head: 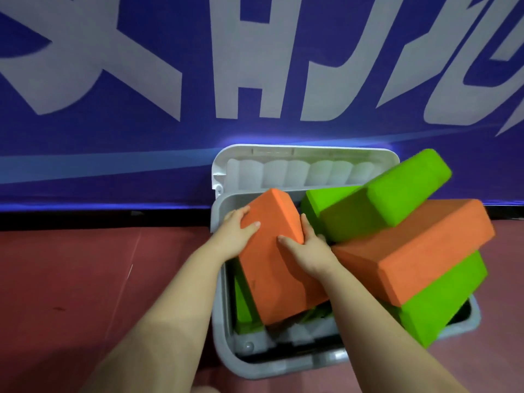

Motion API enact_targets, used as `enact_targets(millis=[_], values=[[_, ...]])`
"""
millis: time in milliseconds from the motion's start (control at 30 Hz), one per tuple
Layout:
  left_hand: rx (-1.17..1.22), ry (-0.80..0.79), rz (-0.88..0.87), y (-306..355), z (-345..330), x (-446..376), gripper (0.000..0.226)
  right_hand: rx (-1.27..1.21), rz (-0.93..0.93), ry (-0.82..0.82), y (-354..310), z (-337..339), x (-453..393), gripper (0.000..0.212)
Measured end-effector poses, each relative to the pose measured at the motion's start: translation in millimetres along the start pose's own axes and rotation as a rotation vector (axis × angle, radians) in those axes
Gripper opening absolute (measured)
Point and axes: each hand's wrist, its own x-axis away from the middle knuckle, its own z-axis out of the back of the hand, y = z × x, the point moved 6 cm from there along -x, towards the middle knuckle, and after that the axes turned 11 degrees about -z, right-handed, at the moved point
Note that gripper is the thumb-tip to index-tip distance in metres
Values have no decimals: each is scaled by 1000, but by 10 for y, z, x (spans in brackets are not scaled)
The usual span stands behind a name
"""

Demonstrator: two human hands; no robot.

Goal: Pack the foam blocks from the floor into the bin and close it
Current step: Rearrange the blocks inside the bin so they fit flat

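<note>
1. Both hands grip one orange foam block (272, 259) over the left half of an open grey bin (218, 330) that stands on a red floor (71, 279).
2. The left hand (234, 236) curls round the block's upper left edge, thumb laid across its broad top face and fingers wrapped over the far corner.
3. The right hand (306, 251) clasps the block's right edge, thumb on the top face, fingers tucked down the side between this block and its green neighbour.
4. The held block sits tilted, its lower end down inside the bin and its upper end above the rim.
5. Just right of the right hand, a long green block (382, 199) lies slanted across the bin, one end poking past the far right corner.
6. Below it, a second orange block (411, 251) rests across another green block (442, 302); both jut over the bin's right rim.
7. More green foam (243, 307) shows inside the bin under the held block, beneath the left hand.
8. Beyond both hands, the bin's white lid (283, 165) stands open, leaning against a blue banner (113, 151) with large pale lettering.
</note>
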Motion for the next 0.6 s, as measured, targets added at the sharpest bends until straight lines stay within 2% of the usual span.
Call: enact_targets(millis=[100,200,267,333,433,533,600], values=[[157,-30,90,-120,-174,70,63,-5,-1,5,-37,-88,19,82],[268,0,137,-128,-225,94,60,-35,123,-31,-200,-228,96,85],[228,28,117,-122,-200,88,51,-13,200,-40,-296,-349,135,83],[118,54,128,-169,-137,82,60,-20,246,-77,-364,-449,169,81],[83,71,182,-246,-75,95,71,-31,319,-76,-447,-481,192,74],[10,125,135,-247,-8,90,75,-64,380,-75,-501,-490,186,69],[-77,108,124,-231,-17,112,77,-62,381,-81,-482,-508,181,68]])
